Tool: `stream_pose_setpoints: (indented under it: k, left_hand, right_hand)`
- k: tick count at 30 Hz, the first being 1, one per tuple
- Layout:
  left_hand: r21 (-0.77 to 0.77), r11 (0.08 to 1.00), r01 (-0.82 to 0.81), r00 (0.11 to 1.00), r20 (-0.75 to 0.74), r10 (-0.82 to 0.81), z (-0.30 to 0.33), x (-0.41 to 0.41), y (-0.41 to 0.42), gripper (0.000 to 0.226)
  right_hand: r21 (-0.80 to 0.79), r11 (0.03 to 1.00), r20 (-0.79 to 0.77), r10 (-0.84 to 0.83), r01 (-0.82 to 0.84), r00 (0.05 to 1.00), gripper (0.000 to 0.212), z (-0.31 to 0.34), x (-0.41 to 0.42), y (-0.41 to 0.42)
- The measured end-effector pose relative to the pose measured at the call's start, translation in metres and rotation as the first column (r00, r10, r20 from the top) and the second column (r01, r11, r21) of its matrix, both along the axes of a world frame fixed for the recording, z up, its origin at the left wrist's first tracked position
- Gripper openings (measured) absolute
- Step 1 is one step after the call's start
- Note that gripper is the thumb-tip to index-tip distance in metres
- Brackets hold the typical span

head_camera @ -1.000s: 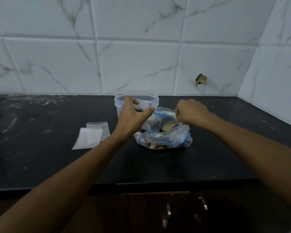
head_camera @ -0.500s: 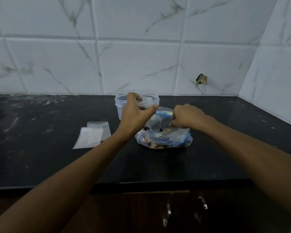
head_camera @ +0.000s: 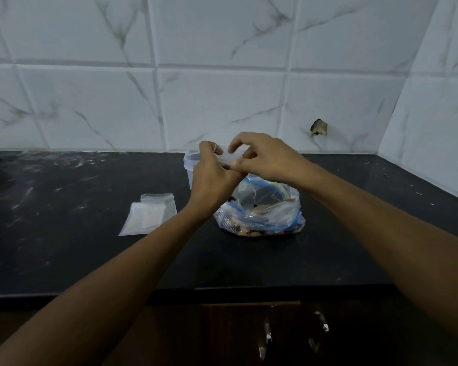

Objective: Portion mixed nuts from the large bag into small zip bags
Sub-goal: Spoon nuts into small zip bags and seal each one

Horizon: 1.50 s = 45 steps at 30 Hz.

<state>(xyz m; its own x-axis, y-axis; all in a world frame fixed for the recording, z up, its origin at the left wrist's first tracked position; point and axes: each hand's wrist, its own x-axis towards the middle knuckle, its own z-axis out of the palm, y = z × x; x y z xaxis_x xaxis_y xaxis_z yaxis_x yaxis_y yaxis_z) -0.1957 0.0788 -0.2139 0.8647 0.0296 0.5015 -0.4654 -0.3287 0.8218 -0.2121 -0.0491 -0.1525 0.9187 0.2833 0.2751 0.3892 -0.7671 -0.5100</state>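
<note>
Both hands meet above the large bag [head_camera: 259, 215], a crinkled clear plastic sack with blue print and nuts pooled at its bottom: the left hand [head_camera: 213, 178] and the right hand [head_camera: 269, 161] each pinch a thin, clear small zip bag [head_camera: 229, 157] between them. Just behind stands a translucent squarish tub [head_camera: 189, 165], partly hidden by the hands. Flat spare zip bags [head_camera: 150, 216] lie left on the smudged black counter [head_camera: 64, 220], whose front edge has open room.

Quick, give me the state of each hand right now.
Left hand: closed, pinching the small zip bag.
Right hand: closed, pinching the same small bag and what looks like a nut.
</note>
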Motion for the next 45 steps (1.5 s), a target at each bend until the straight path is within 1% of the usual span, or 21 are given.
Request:
stream_pose_setpoints:
  k: [2,4,5,6,7,9,11,12,14,17,18,19,21,25,28,32,35,38,40,43,45]
  left_hand:
    - [0.024,0.999,0.024,1.000,0.000,-0.024,0.000,-0.001,0.001,0.052]
    - [0.046,0.990,0.131,0.991,-0.022,-0.130,-0.001,-0.002,0.007,0.057]
    - [0.025,0.979,0.201,0.979,-0.049,-0.199,-0.001,-0.001,0.012,0.057]
    - [-0.012,0.967,0.253,0.964,-0.075,-0.253,0.000,0.000,0.017,0.051]
    - [-0.050,0.960,0.275,0.956,-0.090,-0.278,0.001,0.002,0.021,0.041]
    - [-0.113,0.958,0.264,0.956,-0.098,-0.276,0.005,0.008,0.029,0.018]
    - [-0.162,0.951,0.263,0.952,-0.114,-0.283,0.008,0.013,0.035,0.009]
    - [-0.184,0.948,0.260,0.951,-0.123,-0.285,0.010,0.014,0.036,0.011]
    - [-0.218,0.944,0.248,0.952,-0.127,-0.279,0.011,0.014,0.037,0.017]
    - [-0.232,0.942,0.242,0.955,-0.115,-0.274,0.010,0.013,0.034,0.020]
    - [-0.234,0.942,0.240,0.956,-0.110,-0.271,0.010,0.012,0.032,0.020]
    - [-0.232,0.943,0.239,0.958,-0.104,-0.269,0.009,0.012,0.030,0.019]
    - [-0.207,0.947,0.245,0.959,-0.091,-0.268,0.010,0.012,0.028,0.018]
    - [-0.089,0.943,0.322,0.937,-0.109,-0.331,0.014,0.012,0.035,0.010]
    - [0.021,0.946,0.322,0.942,-0.103,-0.319,0.017,0.012,0.040,0.012]
    - [0.103,0.960,0.262,0.964,-0.067,-0.256,0.018,0.011,0.048,0.017]
    - [0.064,0.957,0.284,0.951,-0.143,-0.273,0.016,0.011,0.058,0.014]
    - [-0.021,0.948,0.318,0.917,-0.248,-0.313,0.010,0.012,0.074,0.013]
    - [-0.039,0.955,0.296,0.922,-0.251,-0.296,0.007,0.013,0.086,0.013]
    - [0.029,0.967,0.254,0.950,-0.193,-0.244,0.004,0.011,0.097,0.016]
    - [0.001,0.973,0.231,0.953,-0.201,-0.226,0.001,0.011,0.103,0.017]
  right_hand:
    - [-0.064,0.998,0.014,-0.007,0.007,1.000,0.005,-0.001,0.004,0.000]
    - [-0.092,0.995,0.058,-0.034,0.039,0.998,0.006,0.000,0.007,-0.004]
    - [-0.097,0.994,0.097,-0.049,0.059,0.994,0.006,0.002,0.009,-0.008]
    - [-0.095,0.993,0.131,-0.056,0.069,0.990,0.006,0.003,0.010,-0.012]
    - [-0.092,0.994,0.150,-0.049,0.063,0.987,0.005,0.004,0.011,-0.015]
    - [-0.096,0.995,0.146,-0.009,0.023,0.989,0.005,0.005,0.010,-0.019]
    - [-0.098,0.995,0.126,0.024,-0.011,0.992,0.004,0.004,0.011,-0.020]
    - [-0.090,0.996,0.123,0.027,-0.016,0.992,0.003,0.003,0.012,-0.020]
    - [-0.044,0.999,0.110,0.030,-0.025,0.993,0.003,0.001,0.013,-0.020]
    - [0.122,0.991,0.026,0.046,-0.049,0.999,0.022,-0.006,0.013,-0.017]
    - [0.141,0.989,0.012,0.042,-0.043,0.999,0.026,-0.008,0.013,-0.016]
    - [0.132,0.991,0.022,0.032,-0.035,0.999,0.024,-0.010,0.013,-0.014]
    - [0.084,0.996,0.086,0.016,-0.023,0.996,0.012,-0.012,0.014,-0.011]
    - [0.033,0.999,0.117,0.020,-0.024,0.993,0.007,-0.011,0.013,-0.011]
    - [-0.020,0.999,0.138,0.037,-0.034,0.990,0.011,-0.012,0.013,-0.009]
    - [0.029,0.999,0.149,0.032,-0.037,0.988,0.016,-0.014,0.015,-0.004]
    - [0.070,0.996,0.126,0.048,-0.057,0.991,0.014,-0.020,0.018,0.004]
    - [0.054,0.995,0.069,0.080,-0.084,0.994,0.008,-0.024,0.021,0.012]
    - [0.057,0.993,0.028,0.104,-0.106,0.994,0.007,-0.025,0.023,0.017]
    - [0.049,0.995,0.024,0.090,-0.091,0.996,0.005,-0.027,0.024,0.029]
    - [0.108,0.992,0.016,0.068,-0.069,0.998,0.004,-0.029,0.025,0.038]
